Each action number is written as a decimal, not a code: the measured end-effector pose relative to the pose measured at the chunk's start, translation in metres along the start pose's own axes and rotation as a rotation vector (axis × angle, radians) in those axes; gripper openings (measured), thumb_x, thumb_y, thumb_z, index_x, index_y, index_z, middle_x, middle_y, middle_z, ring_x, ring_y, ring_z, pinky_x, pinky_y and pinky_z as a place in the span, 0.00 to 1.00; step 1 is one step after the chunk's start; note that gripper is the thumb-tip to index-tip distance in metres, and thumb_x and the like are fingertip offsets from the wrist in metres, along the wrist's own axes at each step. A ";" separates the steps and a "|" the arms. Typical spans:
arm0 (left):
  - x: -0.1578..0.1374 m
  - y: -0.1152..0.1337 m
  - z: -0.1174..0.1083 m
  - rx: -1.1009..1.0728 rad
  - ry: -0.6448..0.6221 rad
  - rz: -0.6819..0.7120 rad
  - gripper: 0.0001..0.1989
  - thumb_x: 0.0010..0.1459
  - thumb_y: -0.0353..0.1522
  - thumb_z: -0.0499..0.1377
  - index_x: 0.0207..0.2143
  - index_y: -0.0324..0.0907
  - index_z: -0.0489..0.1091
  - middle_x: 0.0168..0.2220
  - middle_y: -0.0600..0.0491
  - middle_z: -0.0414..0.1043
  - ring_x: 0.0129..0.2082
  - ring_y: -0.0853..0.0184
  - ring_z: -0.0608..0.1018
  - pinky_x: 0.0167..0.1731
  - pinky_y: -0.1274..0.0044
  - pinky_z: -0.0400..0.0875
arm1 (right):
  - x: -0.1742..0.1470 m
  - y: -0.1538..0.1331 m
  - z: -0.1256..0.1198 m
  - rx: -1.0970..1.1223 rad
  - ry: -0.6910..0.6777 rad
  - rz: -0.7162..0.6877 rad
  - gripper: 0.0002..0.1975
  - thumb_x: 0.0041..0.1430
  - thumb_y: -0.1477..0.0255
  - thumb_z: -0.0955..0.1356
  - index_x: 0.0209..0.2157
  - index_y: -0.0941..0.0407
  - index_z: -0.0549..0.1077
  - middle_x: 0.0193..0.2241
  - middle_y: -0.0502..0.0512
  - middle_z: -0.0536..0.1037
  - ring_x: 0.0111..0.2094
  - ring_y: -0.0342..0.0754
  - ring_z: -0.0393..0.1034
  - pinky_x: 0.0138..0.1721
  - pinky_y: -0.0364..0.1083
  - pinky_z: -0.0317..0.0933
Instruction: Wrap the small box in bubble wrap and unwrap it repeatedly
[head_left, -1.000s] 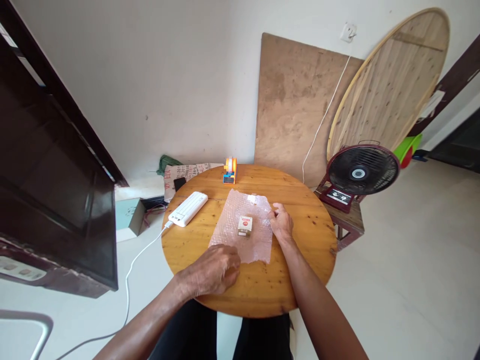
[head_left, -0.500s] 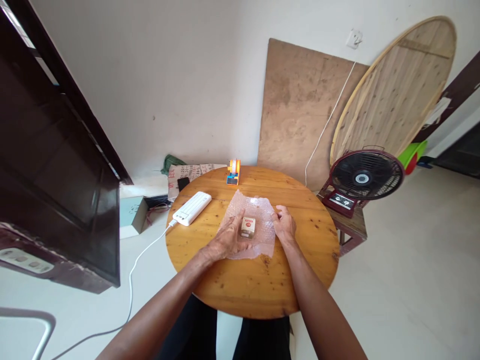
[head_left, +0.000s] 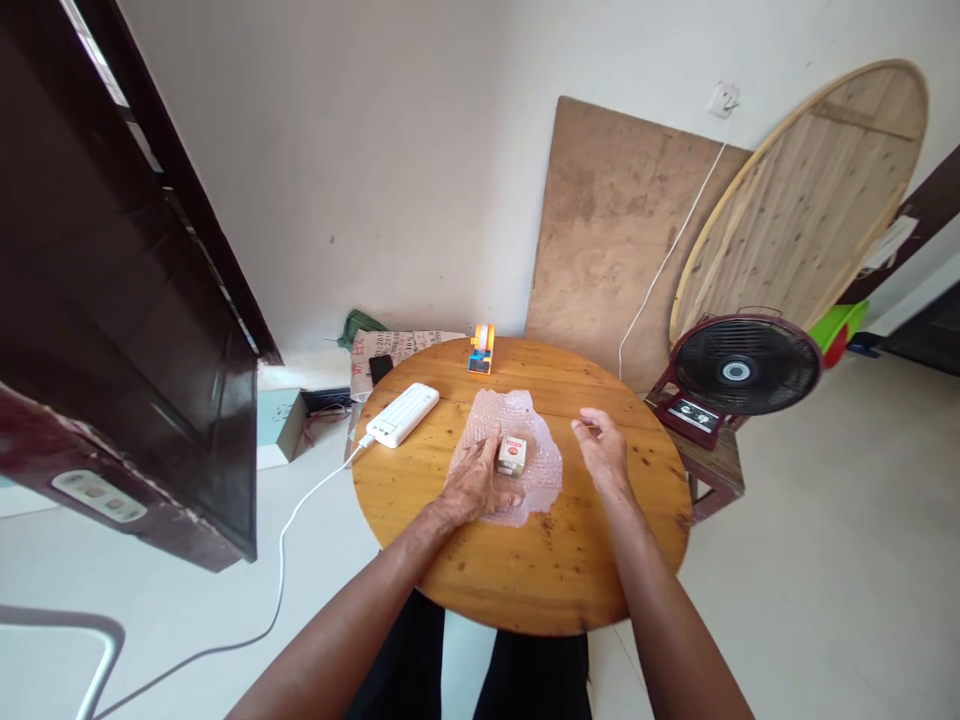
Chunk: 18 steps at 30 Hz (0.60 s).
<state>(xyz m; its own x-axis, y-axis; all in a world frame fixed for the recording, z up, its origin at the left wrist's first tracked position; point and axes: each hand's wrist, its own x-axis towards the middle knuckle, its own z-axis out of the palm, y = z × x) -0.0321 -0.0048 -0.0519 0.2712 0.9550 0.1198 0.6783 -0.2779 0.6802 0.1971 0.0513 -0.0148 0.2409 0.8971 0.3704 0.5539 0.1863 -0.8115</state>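
Observation:
A small cream-coloured box with red print lies on a sheet of pinkish bubble wrap, which is spread on the round wooden table. My left hand rests on the left part of the wrap, fingers stretched out and thumb apart, close beside the box. To the right of the wrap, apart from it, my right hand is over the table. Its fingers are loosely bent, with a gap between thumb and forefinger and nothing seen in them.
An orange and blue tape dispenser stands at the table's far edge. A white power bank with a white cable lies at the left. Right of the table, a fan sits on a wooden stool.
My right hand has let go of the wrap's right edge and moved right, away from it. My left hand stays on the wrap beside the box. The camera view has shifted slightly.

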 end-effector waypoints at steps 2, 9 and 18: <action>-0.001 0.002 0.000 -0.004 0.000 0.005 0.61 0.39 0.45 0.67 0.67 0.41 0.35 0.63 0.38 0.54 0.63 0.46 0.57 0.61 0.57 0.51 | -0.008 -0.031 -0.014 0.066 -0.035 -0.063 0.18 0.54 0.62 0.65 0.42 0.58 0.72 0.38 0.58 0.78 0.37 0.49 0.73 0.42 0.49 0.67; 0.000 -0.002 0.004 0.029 0.077 0.074 0.45 0.43 0.37 0.65 0.61 0.39 0.51 0.56 0.40 0.64 0.56 0.49 0.66 0.55 0.61 0.62 | -0.057 -0.109 0.002 0.060 -0.784 -0.450 0.17 0.54 0.80 0.62 0.44 0.54 0.72 0.44 0.53 0.75 0.44 0.46 0.70 0.46 0.46 0.63; 0.001 -0.007 0.010 0.065 0.074 0.080 0.58 0.40 0.44 0.66 0.66 0.37 0.38 0.62 0.36 0.55 0.61 0.48 0.60 0.59 0.61 0.55 | -0.041 -0.058 0.030 -0.412 -0.646 -0.375 0.20 0.47 0.77 0.66 0.45 0.57 0.72 0.40 0.59 0.78 0.41 0.54 0.71 0.44 0.50 0.64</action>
<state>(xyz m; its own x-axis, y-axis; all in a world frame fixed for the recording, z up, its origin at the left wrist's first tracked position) -0.0297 -0.0029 -0.0643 0.2763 0.9340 0.2266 0.7002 -0.3572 0.6181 0.1315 0.0157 0.0032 -0.4488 0.8811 0.1491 0.7824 0.4680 -0.4108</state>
